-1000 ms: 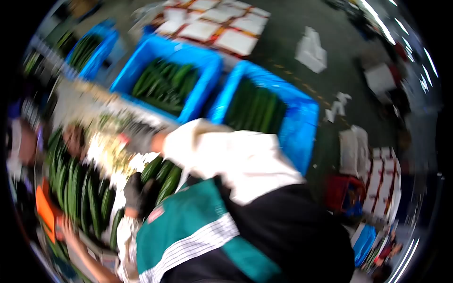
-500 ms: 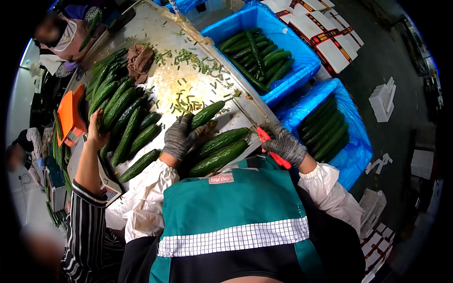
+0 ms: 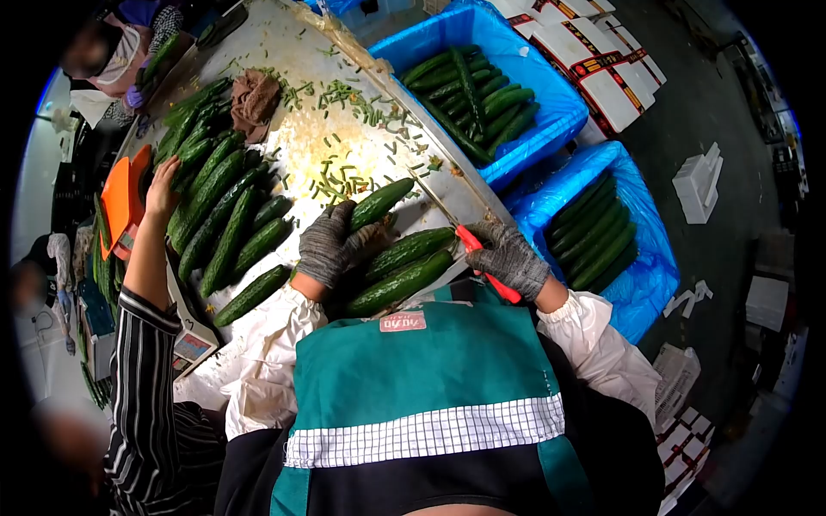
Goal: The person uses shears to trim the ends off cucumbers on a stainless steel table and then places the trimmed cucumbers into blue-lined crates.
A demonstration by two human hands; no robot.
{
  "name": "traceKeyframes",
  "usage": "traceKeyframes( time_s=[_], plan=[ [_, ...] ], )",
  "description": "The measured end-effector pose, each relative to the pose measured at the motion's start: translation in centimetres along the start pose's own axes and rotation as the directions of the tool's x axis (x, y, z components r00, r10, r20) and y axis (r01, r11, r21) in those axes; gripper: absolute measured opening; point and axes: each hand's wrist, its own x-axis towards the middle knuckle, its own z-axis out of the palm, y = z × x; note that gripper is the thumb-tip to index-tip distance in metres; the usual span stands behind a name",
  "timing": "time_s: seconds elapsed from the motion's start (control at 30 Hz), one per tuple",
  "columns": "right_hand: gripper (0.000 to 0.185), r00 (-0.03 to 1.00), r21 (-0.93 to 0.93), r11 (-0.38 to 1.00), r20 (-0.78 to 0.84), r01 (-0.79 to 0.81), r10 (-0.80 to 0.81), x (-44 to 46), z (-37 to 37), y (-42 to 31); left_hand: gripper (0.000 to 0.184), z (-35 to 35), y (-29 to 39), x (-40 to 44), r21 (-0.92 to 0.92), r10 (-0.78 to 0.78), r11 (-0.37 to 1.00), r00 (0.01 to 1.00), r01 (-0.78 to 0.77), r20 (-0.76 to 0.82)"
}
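My left hand, in a grey knit glove, is closed around a cucumber whose far end points up and right. In my right hand, also gloved, are red-handled scissors. Their thin blades reach toward the tip of the held cucumber. Two more cucumbers lie side by side between my hands, near the table's edge. Small cut green stems are scattered beyond my left hand.
Left of my hands lies a cucumber pile, touched by another person's bare hand. A brown cloth and an orange tray are nearby. Two blue-lined crates hold cucumbers at right. Another person stands far left.
The scissors and my right hand have shifted slightly left, and the thin stem on the held cucumber's tip no longer shows. The other person's hand has moved up along the pile.
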Motion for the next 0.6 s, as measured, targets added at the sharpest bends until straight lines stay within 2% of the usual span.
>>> traceKeyframes(
  time_s=[0.2, 0.27, 0.3, 0.37, 0.4, 0.47, 0.57, 0.6],
  plan=[
    [0.038, 0.999, -0.096, 0.995, -0.034, 0.018, -0.022, 0.3, -0.1, 0.3, 0.062, -0.2, -0.1, 0.1, 0.033, -0.013, 0.999, 1.000, 0.012, 0.013],
    [0.040, 0.998, -0.213, 0.976, -0.053, 0.032, -0.045, 0.4, -0.1, 0.2, 0.054, -0.2, -0.2, 0.2, -0.026, -0.047, 0.998, 0.998, 0.049, 0.045],
    [0.040, 0.998, -0.212, 0.977, -0.053, 0.030, -0.043, 0.4, -0.1, 0.5, 0.054, -0.2, -0.2, 0.3, -0.026, -0.048, 0.998, 0.998, 0.050, 0.048],
    [0.039, 0.972, -0.307, 0.935, -0.094, 0.175, -0.213, 0.5, 0.0, 1.1, 0.054, -0.4, -0.1, 0.4, -0.022, -0.036, 0.999, 0.997, 0.038, 0.075],
    [0.039, 0.973, -0.306, 0.936, -0.094, 0.173, -0.210, 0.4, 0.1, 1.1, 0.054, -0.5, -0.1, 0.5, -0.023, -0.037, 0.999, 0.996, 0.039, 0.077],
    [0.039, 0.992, -0.304, 0.951, -0.089, 0.056, -0.087, 0.3, 0.2, 1.0, 0.055, -0.5, -0.1, 0.5, 0.048, -0.048, 0.998, 0.993, 0.043, 0.107],
    [0.040, 0.997, -0.240, 0.970, -0.079, -0.043, 0.025, 0.0, -0.2, 1.7, 0.063, -0.1, 0.2, 0.8, 0.026, -0.124, 0.992, 0.973, 0.121, 0.197],
    [0.041, 0.995, -0.215, 0.973, -0.065, -0.085, 0.073, -0.2, -0.5, 1.9, 0.061, 0.2, 0.0, 0.6, 0.036, -0.104, 0.994, 0.977, 0.099, 0.184]
  ],
)
